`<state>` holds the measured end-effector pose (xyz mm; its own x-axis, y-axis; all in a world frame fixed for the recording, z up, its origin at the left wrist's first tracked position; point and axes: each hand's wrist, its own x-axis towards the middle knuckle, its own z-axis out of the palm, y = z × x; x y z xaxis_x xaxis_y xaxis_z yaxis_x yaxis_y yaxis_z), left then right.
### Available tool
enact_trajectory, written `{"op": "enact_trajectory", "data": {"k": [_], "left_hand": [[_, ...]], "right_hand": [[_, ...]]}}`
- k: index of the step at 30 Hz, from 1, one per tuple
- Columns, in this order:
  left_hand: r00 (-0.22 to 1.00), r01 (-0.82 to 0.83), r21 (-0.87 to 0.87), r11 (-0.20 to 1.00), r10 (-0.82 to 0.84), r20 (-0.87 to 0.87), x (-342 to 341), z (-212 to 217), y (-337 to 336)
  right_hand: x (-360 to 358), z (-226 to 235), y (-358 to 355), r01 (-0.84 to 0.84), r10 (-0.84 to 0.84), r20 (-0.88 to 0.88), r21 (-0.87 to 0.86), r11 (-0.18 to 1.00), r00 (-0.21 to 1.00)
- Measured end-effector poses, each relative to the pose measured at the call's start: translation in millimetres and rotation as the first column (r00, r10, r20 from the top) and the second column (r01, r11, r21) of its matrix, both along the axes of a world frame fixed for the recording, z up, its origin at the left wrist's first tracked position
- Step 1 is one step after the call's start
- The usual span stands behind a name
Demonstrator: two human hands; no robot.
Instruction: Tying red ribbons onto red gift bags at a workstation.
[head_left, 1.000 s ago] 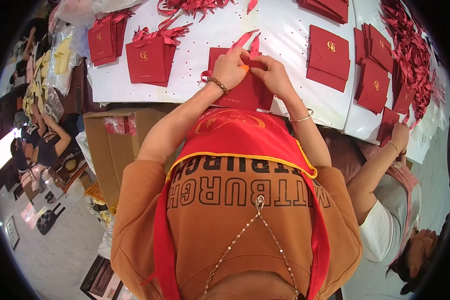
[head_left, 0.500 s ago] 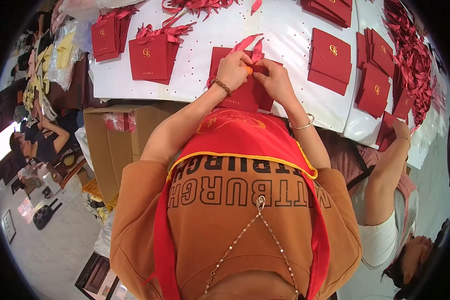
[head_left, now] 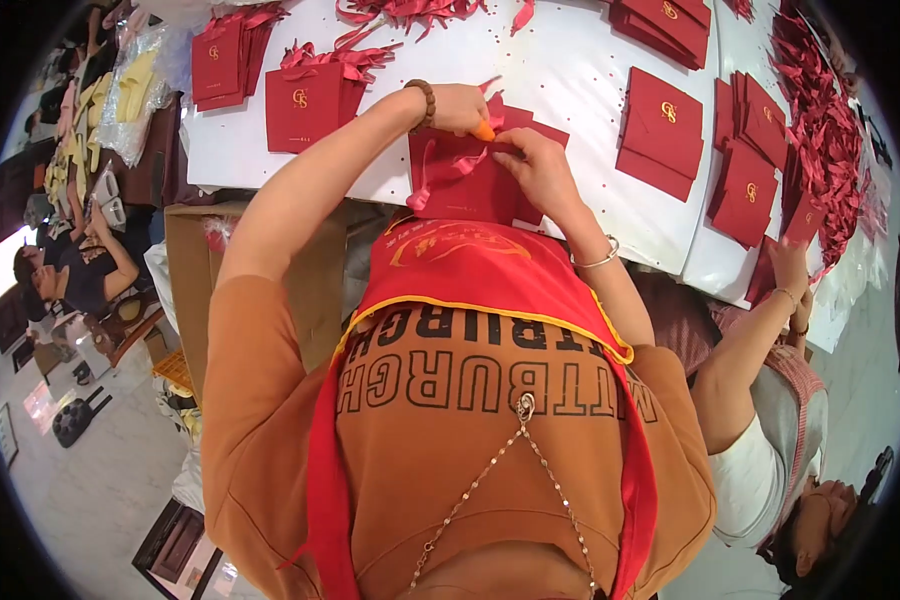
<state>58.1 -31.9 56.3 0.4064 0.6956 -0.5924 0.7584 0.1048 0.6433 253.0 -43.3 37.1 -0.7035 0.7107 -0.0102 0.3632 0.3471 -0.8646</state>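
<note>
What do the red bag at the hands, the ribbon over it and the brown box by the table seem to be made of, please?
Red bag: probably matte card or stiff paper, given its straight edges and even surface. Ribbon: likely satin-like fabric, curling softly with a slight sheen. Brown box: apparently dull cardboard, judging by its plain tan sides.

The left grip (head_left: 462, 106) is bent downward from the wrist (head_left: 437, 104), fingers (head_left: 477, 124) curled; the right grip (head_left: 538, 165) is held pinched just beside it

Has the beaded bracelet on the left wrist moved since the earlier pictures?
Yes: the beaded bracelet moved forward, closer to the red paper bags lying at its left.
</note>
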Motion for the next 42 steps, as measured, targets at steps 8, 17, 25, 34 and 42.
{"op": "enact_trajectory", "data": {"k": [8,17,25,34,42], "left_hand": [[0.95,-0.273,-0.036,0.961,0.275,0.149,7,-19,-4],[0.777,-0.615,0.064,0.786,0.589,0.22,-14,-33,1],[0.669,-0.645,-0.235,0.727,0.686,0.287,-29,-33,-5],[0.804,-0.531,0.006,0.848,0.501,0.319,-2,-33,-9],[0.931,-0.341,0.438,0.831,0.364,0.035,1,-46,-4]], "right_hand": [[-2,-5,-1,0.048,-0.047,-0.046,0.017,0.999,0.998],[0,-5,2,0.041,-0.042,-0.053,-0.016,0.999,0.998],[1,-6,3,0.045,-0.047,-0.03,-0.079,0.996,0.998],[0,-11,3,0.031,-0.032,-0.016,-0.042,0.999,0.999],[-1,0,-2,0.072,-0.081,-0.057,-0.152,0.986,0.995]]}}
